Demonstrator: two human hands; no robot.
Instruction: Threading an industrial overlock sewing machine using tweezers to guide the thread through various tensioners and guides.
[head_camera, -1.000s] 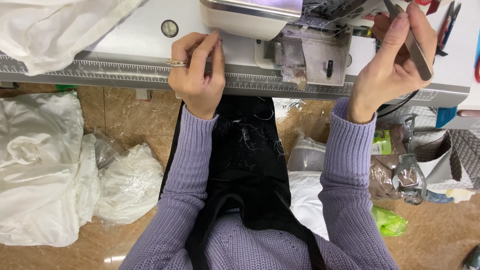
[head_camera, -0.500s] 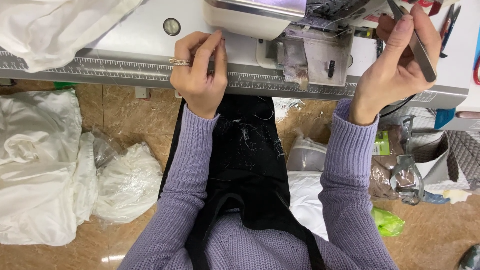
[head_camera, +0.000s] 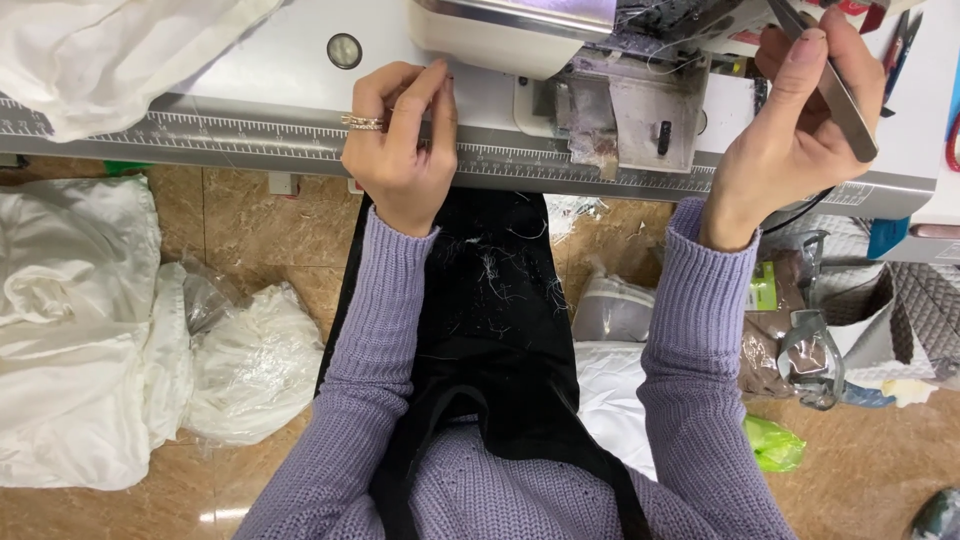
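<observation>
I see right hand (head_camera: 790, 130) at far right, fingers (head_camera: 800, 60) pinched on metal tweezers (head_camera: 835, 95). Left hand (head_camera: 400, 150) fingers narrow, empty, on desk (head_camera: 250, 90) edge.

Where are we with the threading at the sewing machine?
Done: nothing I can confirm; no fabric lies under the sewing machine. In hand: the right hand holds metal tweezers beside the machine head, while the left hand pinches something too fine to see at the table edge. Left: apparently the threading itself.
</observation>
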